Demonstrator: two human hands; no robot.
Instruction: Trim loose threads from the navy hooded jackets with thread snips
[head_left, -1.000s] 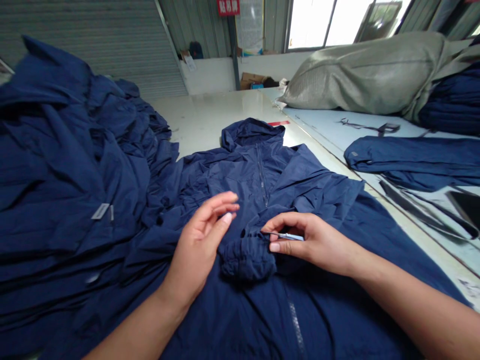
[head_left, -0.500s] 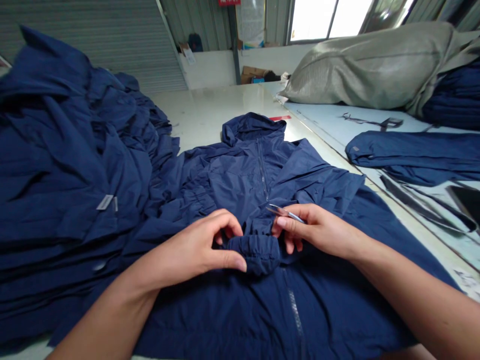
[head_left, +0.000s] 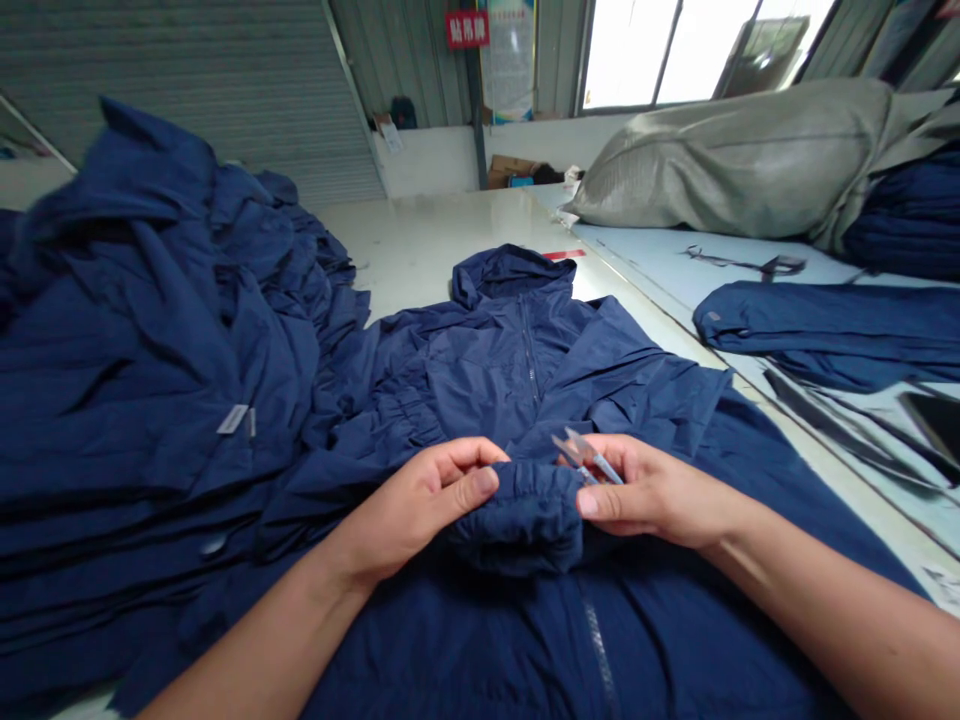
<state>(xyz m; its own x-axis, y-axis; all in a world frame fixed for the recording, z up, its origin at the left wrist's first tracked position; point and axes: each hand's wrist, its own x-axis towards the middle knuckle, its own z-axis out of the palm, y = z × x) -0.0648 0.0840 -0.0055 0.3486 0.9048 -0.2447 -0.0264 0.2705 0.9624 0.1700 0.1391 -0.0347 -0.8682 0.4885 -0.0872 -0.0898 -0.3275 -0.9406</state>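
Note:
A navy hooded jacket lies spread in front of me, hood pointing away, with a zipper down its front. Its gathered elastic cuff is lifted toward me between my hands, the opening facing me. My left hand pinches the cuff's left edge between thumb and fingers. On the other side, my right hand grips the cuff's right edge and also keeps a pair of thread snips in its fingers. The snips' blades are apart and point up and left, above the cuff.
A tall heap of navy jackets rises on the left. At right lie a folded navy garment, dark straps and a dark flat object. A large grey-green sack rests at the back right of the table.
My left thumb has closed onto the cuff, and my right hand has taken its right edge. The cuff is turned more toward me. The snips' blades have spread apart. My view has tilted up slightly.

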